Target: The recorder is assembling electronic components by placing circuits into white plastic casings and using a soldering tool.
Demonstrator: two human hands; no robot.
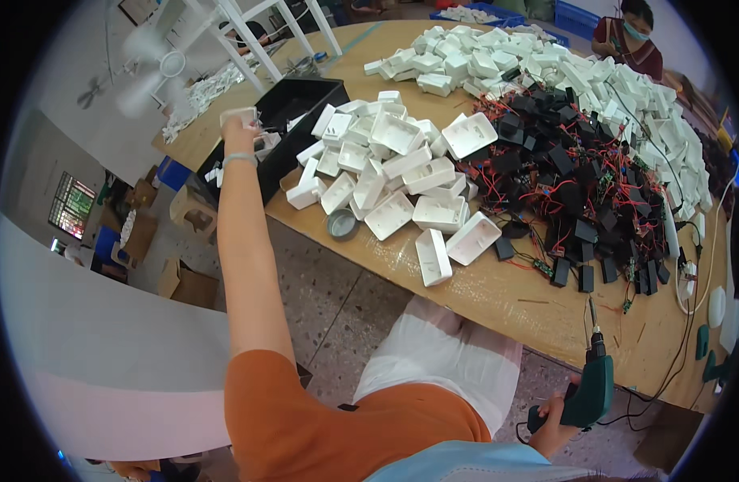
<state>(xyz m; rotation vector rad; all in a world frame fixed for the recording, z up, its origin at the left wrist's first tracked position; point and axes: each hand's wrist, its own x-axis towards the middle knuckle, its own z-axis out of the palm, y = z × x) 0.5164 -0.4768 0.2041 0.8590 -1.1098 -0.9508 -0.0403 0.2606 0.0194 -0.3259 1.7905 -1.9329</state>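
My left arm reaches out to the far left, where my left hand (241,132) grips a white plastic case (234,114) above a black bin (309,91). More white pieces show inside that bin, partly hidden by my wrist. Low on the right, my right hand (551,411) is wrapped round the handle of a green power screwdriver (592,392). Its bit points away from me, over the table's near edge and toward the black modules (585,232). Nearest the bin lies a heap of open white plastic shells (397,132), several of them tipped on their sides.
Red wires and green circuit boards tangle among the black modules on the wooden table (498,299). Behind them spreads a larger pile of white cases (466,56). A grey roll of tape (342,224) sits by the shells. Cables (681,353) run down at right. Another person (629,40) works across the table.
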